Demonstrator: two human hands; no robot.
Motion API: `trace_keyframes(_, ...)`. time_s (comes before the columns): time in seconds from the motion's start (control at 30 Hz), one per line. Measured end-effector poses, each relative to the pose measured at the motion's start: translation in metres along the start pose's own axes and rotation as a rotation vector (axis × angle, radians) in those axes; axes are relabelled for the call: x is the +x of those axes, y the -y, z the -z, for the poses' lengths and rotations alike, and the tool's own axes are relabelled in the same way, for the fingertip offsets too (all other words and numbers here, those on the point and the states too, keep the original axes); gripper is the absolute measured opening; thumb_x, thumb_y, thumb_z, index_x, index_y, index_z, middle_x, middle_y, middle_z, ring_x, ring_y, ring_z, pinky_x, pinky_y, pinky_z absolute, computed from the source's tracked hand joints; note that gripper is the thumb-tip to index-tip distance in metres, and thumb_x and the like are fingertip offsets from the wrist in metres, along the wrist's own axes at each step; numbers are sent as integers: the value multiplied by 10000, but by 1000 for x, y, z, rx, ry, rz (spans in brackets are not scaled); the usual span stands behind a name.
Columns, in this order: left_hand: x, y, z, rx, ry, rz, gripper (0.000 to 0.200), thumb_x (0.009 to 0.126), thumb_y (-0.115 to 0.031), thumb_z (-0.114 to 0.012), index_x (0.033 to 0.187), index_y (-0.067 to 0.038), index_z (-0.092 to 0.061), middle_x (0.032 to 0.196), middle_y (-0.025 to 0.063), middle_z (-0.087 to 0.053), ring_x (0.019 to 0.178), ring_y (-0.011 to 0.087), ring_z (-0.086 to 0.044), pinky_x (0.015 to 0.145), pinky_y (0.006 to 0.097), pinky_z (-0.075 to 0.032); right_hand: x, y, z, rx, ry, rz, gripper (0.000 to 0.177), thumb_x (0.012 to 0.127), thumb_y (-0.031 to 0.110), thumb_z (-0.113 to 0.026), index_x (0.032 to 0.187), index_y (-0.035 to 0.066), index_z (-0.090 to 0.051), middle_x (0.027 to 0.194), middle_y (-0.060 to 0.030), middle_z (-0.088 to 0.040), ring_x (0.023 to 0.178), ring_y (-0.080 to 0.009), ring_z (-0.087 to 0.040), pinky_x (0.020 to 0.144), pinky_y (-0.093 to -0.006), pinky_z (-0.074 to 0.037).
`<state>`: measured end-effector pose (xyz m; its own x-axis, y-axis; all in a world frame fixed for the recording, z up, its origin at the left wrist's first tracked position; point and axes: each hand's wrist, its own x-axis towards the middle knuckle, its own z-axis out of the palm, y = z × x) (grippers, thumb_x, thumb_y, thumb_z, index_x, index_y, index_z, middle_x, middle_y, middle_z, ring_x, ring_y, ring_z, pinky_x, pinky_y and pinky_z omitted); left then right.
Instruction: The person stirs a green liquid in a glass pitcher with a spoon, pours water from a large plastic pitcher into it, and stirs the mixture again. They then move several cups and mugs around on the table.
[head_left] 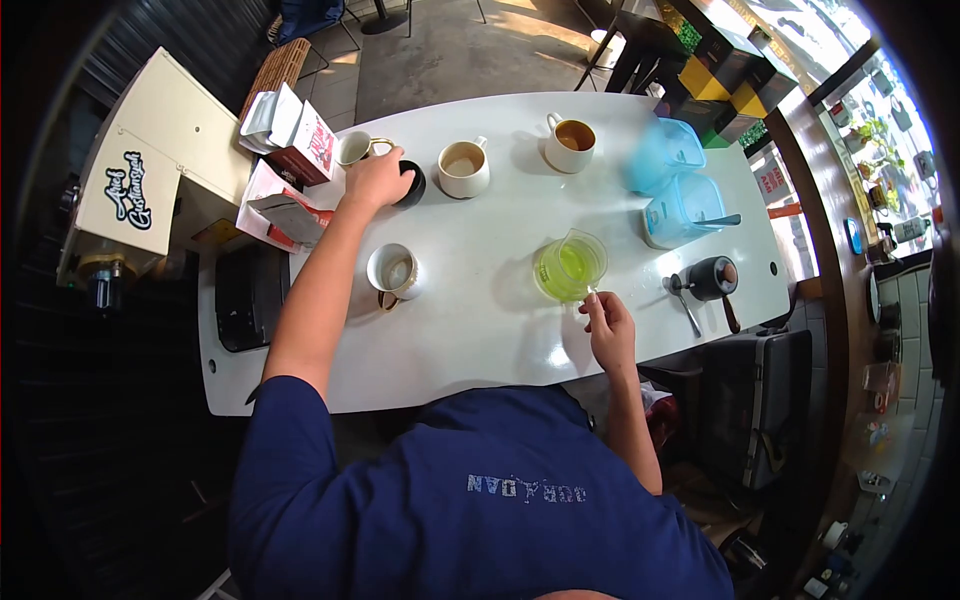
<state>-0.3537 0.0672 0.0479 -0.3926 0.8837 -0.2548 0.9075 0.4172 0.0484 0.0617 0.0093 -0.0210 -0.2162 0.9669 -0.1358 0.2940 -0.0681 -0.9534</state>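
My right hand (612, 335) is closed on the handle of a clear measuring jug (570, 268) with bright green liquid in it. My left hand (377, 180) reaches over the far left of the table, its fingers curled at the rim of a black cup (410, 186). Part of that grip is hidden by the hand. Just beyond it stands a white mug (353, 149) with a gold handle. Another white mug (394, 271) with a gold handle is nearer to me. Two more mugs, one cream (464, 169) and one brown inside (570, 146), stand toward the far edge.
Two light-blue pitchers (683, 210) stand at the right, one with a utensil in it. Near them are a spoon (687, 308) and a dark pot with a handle (712, 279). Boxes and bags (285, 150) and a cream grinder-like machine (150, 150) fill the left end of the white table (480, 330).
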Motion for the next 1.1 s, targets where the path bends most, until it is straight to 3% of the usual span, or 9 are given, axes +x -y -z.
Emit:
trace_keyframes(0.07, 5, -14, 6, -14, 31, -22, 770, 773, -378, -605, 1452, -211, -284, 1228, 176, -576, 1112, 332, -571, 937, 424, -444, 0, 0, 0, 1, -12, 4, 257, 953, 251, -555, 916, 1, -600, 776, -49, -657, 605, -81, -550, 563, -237, -458)
trace_keyframes(0.13, 4, -31, 10, -25, -102, -372, 825, 702, -277, -634, 1451, -271, -288, 1284, 145, -519, 1201, 302, -478, 989, 427, -354, -2, 3, 0, 2, -20, 9, 256, 952, 250, -556, 917, 1, -602, 771, -45, -654, 600, -78, -544, 558, -236, -452)
trace_keyframes(0.33, 23, -56, -3, -3, -42, -478, 993, 592, -261, -730, 1465, -313, -259, 1177, 99, -519, 1182, 246, -423, 943, 360, -257, -2, 8, 2, -37, 10, -18, 240, 967, 225, -526, 923, -1, -595, 797, -41, -644, 622, -75, -532, 576, -220, -443)
trace_keyframes(0.6, 22, -69, -4, 38, -99, -466, 997, 591, -522, -736, 1454, -266, -307, 1107, 126, -549, 1117, 261, -500, 951, 367, -281, -1, 8, 2, -56, 29, -18, 242, 967, 223, -523, 929, -5, -595, 802, -44, -649, 628, -76, -538, 582, -226, -452)
trace_keyframes(0.67, 21, -76, -7, 44, -77, -411, 1053, 569, -647, -728, 1435, -181, -350, 1118, 144, -566, 1111, 269, -517, 954, 372, -294, -2, 10, 2, -45, 30, -21, 246, 967, 226, -523, 930, -5, -596, 803, -45, -649, 631, -77, -539, 584, -227, -454)
trace_keyframes(0.8, 23, -80, -18, 38, -79, -396, 1069, 544, -706, -724, 1373, -98, -432, 1090, 151, -601, 1058, 270, -559, 956, 376, -301, -2, 11, 3, -42, 37, -28, 255, 968, 233, -521, 934, -7, -600, 800, -46, -647, 644, -79, -543, 589, -229, -460)
trace_keyframes(0.9, 21, -74, -14, -53, -64, -463, 971, 534, -601, -787, 1303, -82, -499, 974, 113, -632, 969, 256, -590, 951, 372, -313, -2, 11, 4, -40, 48, -21, 255, 971, 229, -513, 937, -8, -602, 801, -45, -643, 647, -81, -542, 592, -229, -461)
trace_keyframes(0.97, 21, -71, -5, -48, 179, -536, 793, 539, -496, -821, 1172, -86, -576, 925, 93, -665, 924, 231, -623, 930, 353, -338, -1, 7, 3, -22, 42, -11, 260, 964, 235, -528, 925, -11, -602, 786, -47, -647, 623, -81, -541, 583, -237, -458)
trace_keyframes(1.1, 16, -70, -6, -96, 100, -482, 665, 537, -407, -838, 1072, -87, -607, 901, 84, -674, 910, 230, -634, 905, 366, -374, 0, 4, 3, 15, 47, -2, 276, 961, 249, -533, 922, -15, -604, 763, -50, -639, 625, -84, -553, 596, -245, -464)
